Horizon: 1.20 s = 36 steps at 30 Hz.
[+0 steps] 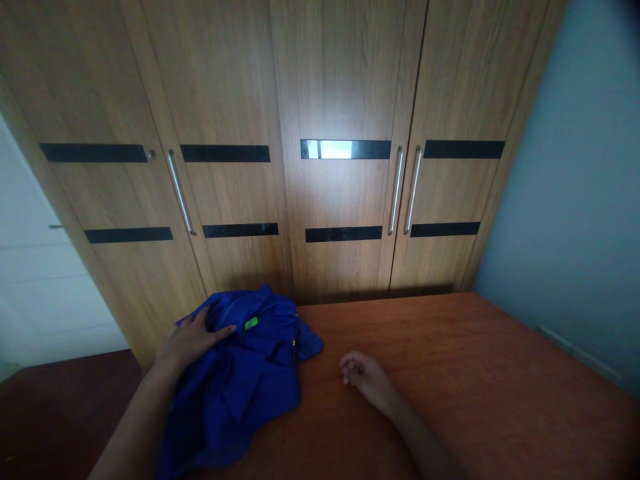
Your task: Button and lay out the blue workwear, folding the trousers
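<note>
A crumpled blue garment [245, 373] lies in a loose heap at the left side of the table, with a small bright green label [251, 323] on its upper part. My left hand [197, 333] rests on the garment's upper left, thumb stretched away from the fingers; the fingertips are partly lost in the folds. To the right of the cloth, my right hand [364, 377] is at the table, apart from the garment. Its fingers are curled in loosely and nothing shows in them.
The reddish-brown wooden table [450, 373] reaches toward a tall wooden wardrobe [340, 267] with dark strips and metal handles [397, 190]. A pale blue wall [565, 233] stands on the right. Dark red floor [65, 413] shows beyond the table's left edge.
</note>
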Tool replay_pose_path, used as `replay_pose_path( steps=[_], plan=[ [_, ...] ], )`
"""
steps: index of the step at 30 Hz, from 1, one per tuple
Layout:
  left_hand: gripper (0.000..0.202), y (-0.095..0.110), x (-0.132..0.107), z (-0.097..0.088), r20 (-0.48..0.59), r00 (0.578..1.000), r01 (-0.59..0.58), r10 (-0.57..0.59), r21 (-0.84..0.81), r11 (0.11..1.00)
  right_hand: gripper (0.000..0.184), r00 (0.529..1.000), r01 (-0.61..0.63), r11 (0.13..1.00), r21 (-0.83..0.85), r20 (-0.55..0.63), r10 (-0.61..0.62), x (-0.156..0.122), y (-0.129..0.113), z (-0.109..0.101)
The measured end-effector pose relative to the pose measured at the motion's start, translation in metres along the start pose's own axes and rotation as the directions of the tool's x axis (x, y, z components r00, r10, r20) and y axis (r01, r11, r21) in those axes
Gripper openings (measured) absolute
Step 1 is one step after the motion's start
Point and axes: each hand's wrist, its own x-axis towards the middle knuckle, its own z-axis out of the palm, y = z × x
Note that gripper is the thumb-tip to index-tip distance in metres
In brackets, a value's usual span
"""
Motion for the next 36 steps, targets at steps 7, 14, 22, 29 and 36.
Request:
replay_pose_path(
  steps=[7, 14, 22, 29, 36],
  plan=[
    [0.045, 0.019, -0.035, 0.004, -0.065, 0.998, 0.016, -0.01, 0.093, 0.996, 0.011, 0.999, -0.008, 1.0, 0.006, -0.039, 0.008, -0.001, -0.003, 0.002],
    [0.035, 0.034, -0.065, -0.03, -0.439, 0.898, -0.034, -0.016, -0.106, 0.994, 0.014, 0.998, -0.01, 0.997, 0.072, -0.066, 0.015, 0.0, -0.012, 0.003],
    [0.02, 0.124, -0.127, -0.055, -0.705, 0.704, -0.406, 0.091, -0.294, 0.865, 0.048, 0.962, 0.141, 0.911, 0.388, -0.272, -0.034, -0.007, -0.098, -0.001],
    [0.037, 0.194, -0.204, 0.066, -0.337, 0.836, -0.549, 0.433, -0.503, 0.668, 0.056, 0.907, 0.127, 0.852, 0.507, -0.407, 0.108, -0.019, -0.113, -0.036],
    [0.039, 0.181, -0.207, 0.073, -0.095, 0.851, -0.429, 0.517, -0.695, 0.578, 0.047, 0.878, -0.284, 0.861, 0.422, -0.246, 0.41, -0.058, -0.063, -0.088]
  ],
)
